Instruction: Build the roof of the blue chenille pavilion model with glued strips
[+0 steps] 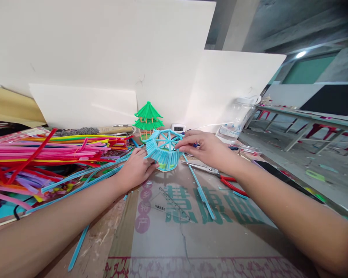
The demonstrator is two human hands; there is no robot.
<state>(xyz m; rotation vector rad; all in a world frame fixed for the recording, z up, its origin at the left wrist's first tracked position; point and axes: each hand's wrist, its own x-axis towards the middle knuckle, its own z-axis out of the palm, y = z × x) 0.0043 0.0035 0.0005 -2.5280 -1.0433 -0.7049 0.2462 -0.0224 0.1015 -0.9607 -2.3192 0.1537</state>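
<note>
Between my two hands is a round blue pipe-cleaner model point(164, 155), with spokes across its top and a fringed, sloping side. My left hand point(137, 166) grips its lower left edge, thumb at the bottom rim. On the upper right side, the fingers of my right hand point(199, 146) are pinched together at the spoked rim; whether they hold a separate small piece is hidden. Behind the model stands a green tiered pagoda point(149, 120) of the same fuzzy material. Red-handled scissors point(205, 168) lie below my right wrist, beside a loose blue pipe cleaner point(201, 191).
Bundles of coloured pipe cleaners point(43, 151) fill the left side. A clear set square point(174, 204) lies on the printed board point(220, 239). At the back are a small digital timer point(178, 127) and a clear plastic jar point(238, 119); a dark flat tablet-like object point(284, 178) is at right.
</note>
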